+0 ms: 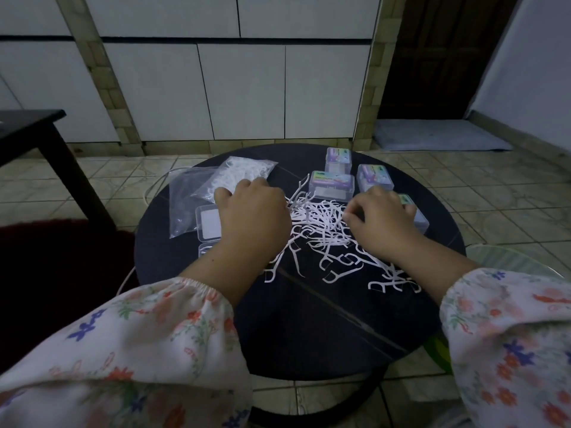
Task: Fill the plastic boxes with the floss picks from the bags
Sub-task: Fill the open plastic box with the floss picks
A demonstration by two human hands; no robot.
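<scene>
A loose pile of white floss picks (321, 230) lies in the middle of the round dark table (309, 329). My left hand (253, 214) is curled at the pile's left edge and grips a bunch of picks that stick up past its fingers. My right hand (381, 219) pinches picks at the pile's right edge. A full bag of picks (247, 171) and an empty clear bag (185, 202) lie at the back left. Three labelled plastic boxes (332, 185) stand at the back right. A fourth box (418, 217) is partly hidden behind my right hand.
Two clear boxes (207, 225) sit at the table's left edge, partly under my left wrist. A dark bench (46, 140) stands to the far left, a white cable (154, 186) runs behind the table, and tiled floor surrounds it. Stray picks (392, 282) reach the front right.
</scene>
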